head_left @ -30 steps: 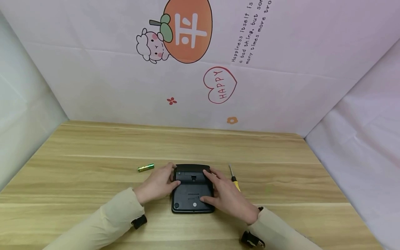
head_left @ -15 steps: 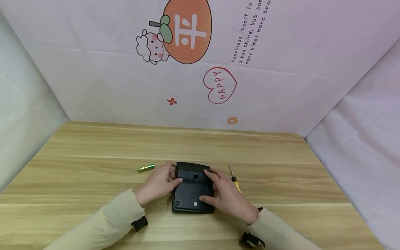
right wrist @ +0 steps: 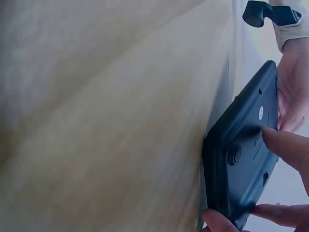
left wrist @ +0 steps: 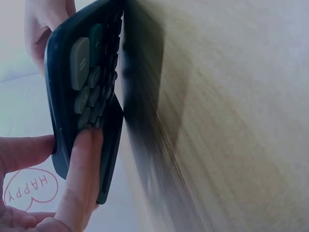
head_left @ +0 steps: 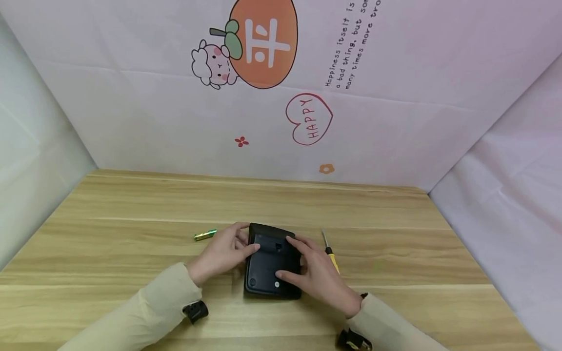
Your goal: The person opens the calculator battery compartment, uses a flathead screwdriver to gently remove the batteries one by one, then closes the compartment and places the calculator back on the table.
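A black calculator (head_left: 268, 268) is face down, its back toward the head camera and its left side lifted off the table. My left hand (head_left: 224, 251) grips that left edge, thumb on the back; the left wrist view shows its fingers under the keys (left wrist: 87, 101). My right hand (head_left: 318, 273) holds the right edge, thumb and a finger lying on the back near a small round white sticker (head_left: 277, 284). A round rubber foot (right wrist: 234, 154) shows in the right wrist view. On the back's upper part is a small dark recess (head_left: 278, 246).
A green and gold battery (head_left: 205, 235) lies on the wooden table (head_left: 131, 209) just left of my left hand. A screwdriver (head_left: 330, 253) with a yellow and black handle lies beyond my right hand. A white printed cloth (head_left: 175, 126) hangs behind the table.
The calculator's left side has risen from the table, tilting it toward the right. My left hand has moved up with it; my right hand stays at the right edge.
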Demonstrator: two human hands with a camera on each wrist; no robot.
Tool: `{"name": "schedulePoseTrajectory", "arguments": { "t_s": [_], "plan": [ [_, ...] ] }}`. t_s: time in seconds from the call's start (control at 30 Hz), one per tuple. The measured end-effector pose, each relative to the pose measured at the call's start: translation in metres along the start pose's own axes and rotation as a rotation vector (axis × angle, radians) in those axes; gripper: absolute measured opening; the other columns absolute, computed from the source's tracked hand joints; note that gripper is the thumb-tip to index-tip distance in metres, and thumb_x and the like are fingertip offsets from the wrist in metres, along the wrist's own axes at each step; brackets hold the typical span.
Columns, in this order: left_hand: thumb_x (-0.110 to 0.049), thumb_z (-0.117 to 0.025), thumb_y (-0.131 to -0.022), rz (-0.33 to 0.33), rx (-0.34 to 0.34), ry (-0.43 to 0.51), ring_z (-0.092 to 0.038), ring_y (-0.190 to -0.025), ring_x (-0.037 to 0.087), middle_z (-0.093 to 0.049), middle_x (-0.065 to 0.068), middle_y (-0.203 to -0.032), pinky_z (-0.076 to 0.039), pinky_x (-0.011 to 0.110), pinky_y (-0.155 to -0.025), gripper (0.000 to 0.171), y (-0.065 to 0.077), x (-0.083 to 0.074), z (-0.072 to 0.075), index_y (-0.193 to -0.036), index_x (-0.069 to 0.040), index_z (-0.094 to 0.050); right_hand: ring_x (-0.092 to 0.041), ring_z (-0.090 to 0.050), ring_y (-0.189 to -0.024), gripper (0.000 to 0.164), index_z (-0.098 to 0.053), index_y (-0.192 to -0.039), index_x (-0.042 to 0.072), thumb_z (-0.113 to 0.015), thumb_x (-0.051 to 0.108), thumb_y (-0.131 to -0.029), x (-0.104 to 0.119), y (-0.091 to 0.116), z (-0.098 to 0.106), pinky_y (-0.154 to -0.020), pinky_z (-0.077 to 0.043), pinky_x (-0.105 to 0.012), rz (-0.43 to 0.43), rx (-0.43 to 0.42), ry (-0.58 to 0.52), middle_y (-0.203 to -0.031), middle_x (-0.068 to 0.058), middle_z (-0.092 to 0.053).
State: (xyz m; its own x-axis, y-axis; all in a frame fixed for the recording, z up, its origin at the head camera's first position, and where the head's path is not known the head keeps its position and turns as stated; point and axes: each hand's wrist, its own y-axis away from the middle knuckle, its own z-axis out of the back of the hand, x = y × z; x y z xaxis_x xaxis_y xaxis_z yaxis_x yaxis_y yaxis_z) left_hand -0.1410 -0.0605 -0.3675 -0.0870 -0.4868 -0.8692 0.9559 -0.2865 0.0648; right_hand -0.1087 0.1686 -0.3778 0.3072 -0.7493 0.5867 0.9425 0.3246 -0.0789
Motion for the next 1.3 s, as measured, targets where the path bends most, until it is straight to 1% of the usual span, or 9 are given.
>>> {"name": "schedulePoseTrajectory", "arguments": {
  "t_s": [0.17, 0.27, 0.43, 0.6, 0.7, 0.8, 0.93, 1.03, 1.3],
  "plan": [
    [-0.014, -0.057, -0.096, -0.007, -0.013, 0.152, -0.066, -0.068, 0.016, -0.065, 0.018, -0.102, -0.056, 0.033, -0.061, 0.05, -0.002, 0.001, 0.002, -0.138, 0.008, -0.041, -0.015, -0.06, -0.095, 0.072, -0.048, -0.141, 0.013, -0.078, 0.036, -0.08, 0.0, -0.001, -0.001, -0.07, -0.053, -0.022, -0.01, -0.031, -0.043, -0.143, -0.016, -0.045],
    [-0.011, -0.053, -0.098, -0.003, -0.04, 0.227, -0.065, -0.069, 0.017, -0.065, 0.02, -0.102, -0.057, 0.036, -0.062, 0.044, -0.003, 0.001, 0.002, -0.137, 0.008, -0.043, -0.018, -0.062, -0.1, 0.071, -0.048, -0.141, 0.014, -0.077, 0.035, -0.08, 0.001, -0.001, -0.001, -0.071, -0.054, -0.021, -0.01, -0.039, -0.082, -0.141, -0.014, -0.046],
    [-0.005, -0.049, -0.098, 0.007, -0.059, 0.255, -0.064, -0.069, 0.015, -0.065, 0.02, -0.102, -0.057, 0.036, -0.064, 0.04, -0.005, 0.0, 0.002, -0.137, 0.006, -0.044, -0.02, -0.063, -0.102, 0.07, -0.049, -0.141, 0.014, -0.078, 0.035, -0.08, 0.002, -0.004, -0.003, -0.07, -0.054, -0.021, -0.009, -0.053, -0.113, -0.138, -0.011, -0.049],
    [0.002, -0.044, -0.096, -0.007, -0.041, 0.23, -0.066, -0.08, 0.017, -0.066, 0.02, -0.108, -0.052, 0.027, -0.061, 0.045, -0.005, -0.002, 0.004, -0.14, 0.003, -0.039, -0.024, -0.064, -0.102, 0.071, -0.049, -0.14, 0.012, -0.078, 0.037, -0.08, 0.004, -0.006, -0.006, -0.072, -0.055, -0.022, 0.002, -0.058, -0.137, -0.135, -0.013, -0.05],
    [0.005, -0.043, -0.095, -0.019, -0.015, 0.245, -0.068, -0.087, 0.02, -0.065, 0.023, -0.114, -0.052, 0.026, -0.062, 0.049, -0.005, -0.003, 0.005, -0.143, 0.001, -0.034, -0.028, -0.064, -0.102, 0.071, -0.05, -0.139, 0.011, -0.078, 0.038, -0.079, 0.005, -0.008, -0.008, -0.071, -0.055, -0.021, -0.001, -0.067, -0.166, -0.133, -0.015, -0.052],
    [0.004, -0.042, -0.096, -0.023, 0.011, 0.307, -0.069, -0.088, 0.023, -0.063, 0.026, -0.117, -0.056, 0.031, -0.067, 0.05, -0.004, -0.004, 0.004, -0.144, -0.001, -0.031, -0.03, -0.064, -0.102, 0.071, -0.05, -0.139, 0.01, -0.078, 0.038, -0.079, 0.006, -0.008, -0.009, -0.071, -0.055, -0.021, -0.012, -0.079, -0.2, -0.13, -0.015, -0.053],
    [0.002, -0.04, -0.098, -0.042, 0.105, 0.343, -0.069, -0.082, 0.023, -0.063, 0.028, -0.116, -0.057, 0.036, -0.07, 0.054, -0.004, -0.003, 0.004, -0.147, 0.0, -0.019, -0.029, -0.065, -0.101, 0.071, -0.05, -0.138, 0.01, -0.079, 0.035, -0.078, 0.006, -0.007, -0.011, -0.073, -0.056, -0.024, -0.007, -0.093, -0.236, -0.125, -0.013, -0.056],
    [0.001, -0.04, -0.097, -0.062, 0.173, 0.314, -0.068, -0.076, 0.02, -0.065, 0.029, -0.11, -0.056, 0.035, -0.068, 0.056, -0.005, 0.0, 0.004, -0.147, 0.005, -0.015, -0.03, -0.066, -0.101, 0.07, -0.052, -0.137, 0.011, -0.08, 0.035, -0.078, 0.007, -0.006, -0.013, -0.072, -0.056, -0.025, -0.002, -0.1, -0.258, -0.122, -0.013, -0.056],
    [-0.002, -0.04, -0.097, -0.086, 0.236, 0.268, -0.067, -0.079, 0.015, -0.067, 0.025, -0.103, -0.056, 0.03, -0.068, 0.043, -0.008, 0.001, 0.004, -0.136, 0.014, -0.036, -0.035, -0.063, -0.105, 0.069, -0.052, -0.138, 0.015, -0.079, 0.035, -0.078, 0.011, -0.004, -0.012, -0.072, -0.056, -0.024, -0.018, -0.097, -0.314, -0.127, -0.013, -0.053]
  ]
}}
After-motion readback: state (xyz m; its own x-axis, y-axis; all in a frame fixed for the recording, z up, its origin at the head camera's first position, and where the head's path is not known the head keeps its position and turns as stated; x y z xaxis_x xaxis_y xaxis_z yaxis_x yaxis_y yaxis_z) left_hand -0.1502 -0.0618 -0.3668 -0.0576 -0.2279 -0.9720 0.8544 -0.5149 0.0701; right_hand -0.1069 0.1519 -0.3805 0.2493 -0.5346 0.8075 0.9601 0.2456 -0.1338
